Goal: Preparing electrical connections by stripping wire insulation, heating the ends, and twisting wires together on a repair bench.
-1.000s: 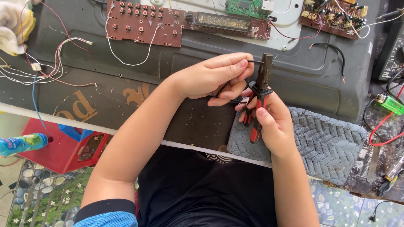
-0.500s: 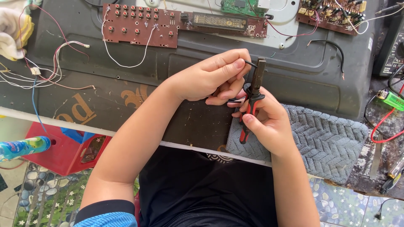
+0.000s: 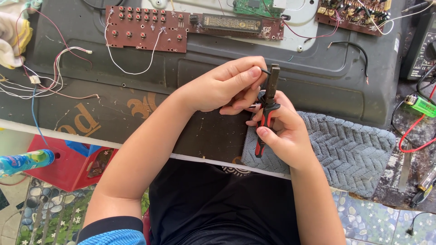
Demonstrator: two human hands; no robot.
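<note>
My right hand (image 3: 284, 134) grips a pair of pliers (image 3: 267, 109) with red and black handles, jaws pointing up and away from me. My left hand (image 3: 227, 86) pinches a thin black wire (image 3: 265, 71) between thumb and forefinger and holds it against the pliers' jaws. Both hands hover over the dark plastic panel (image 3: 136, 90) that lies on the bench, just above the grey knitted cloth (image 3: 345, 149).
A brown button circuit board (image 3: 145, 28) with a white wire lies at the back, a display board (image 3: 236, 22) beside it, another board (image 3: 354, 13) at the far right. Loose wires (image 3: 41, 81) spread at left. A green lighter (image 3: 422, 105) and red cable sit right. A red box (image 3: 50, 165) stands below.
The view has shifted slightly. My hands stay together; the pliers have tilted a little more upright and the left fingers have closed in on the wire at the jaws.
</note>
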